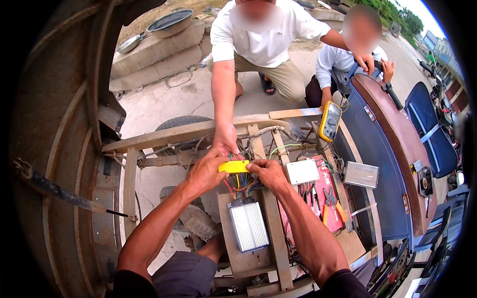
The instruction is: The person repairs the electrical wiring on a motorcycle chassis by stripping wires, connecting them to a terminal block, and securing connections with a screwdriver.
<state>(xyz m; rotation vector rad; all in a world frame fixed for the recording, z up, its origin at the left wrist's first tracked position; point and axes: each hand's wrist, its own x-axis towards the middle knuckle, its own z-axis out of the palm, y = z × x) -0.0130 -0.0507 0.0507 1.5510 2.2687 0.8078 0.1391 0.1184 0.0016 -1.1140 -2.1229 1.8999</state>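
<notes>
An open, beige-painted metal vehicle frame point(174, 134) is spreading across the middle, with a tall, ribbed, rust-brown metal panel point(59, 124) standing along its left. A long brown-and-blue padded seat point(392, 144) is lying to the right. A co-worker in a white shirt point(263, 39) is crouching across the frame. A flat red sheet point(334, 222) is lying across the bars, and a ribbed, silver metal box point(249, 226) is resting nearer the wearer. The left hand point(206, 171) and right hand point(270, 174) are meeting above that box, fingers bent and closed, while the co-worker's hand point(226, 139) is reaching in just beyond them. A yellow-cased multimeter point(330, 121) is leaning near the seat; orange-handled pliers point(330, 199) are lying on the sheet. A small, flat, bright-yellow rectangular piece point(233, 167) is sitting between both hands, the left gripping its left end, the right pinching its right end. Thin coloured wires point(254, 184) are bunching below it.
</notes>
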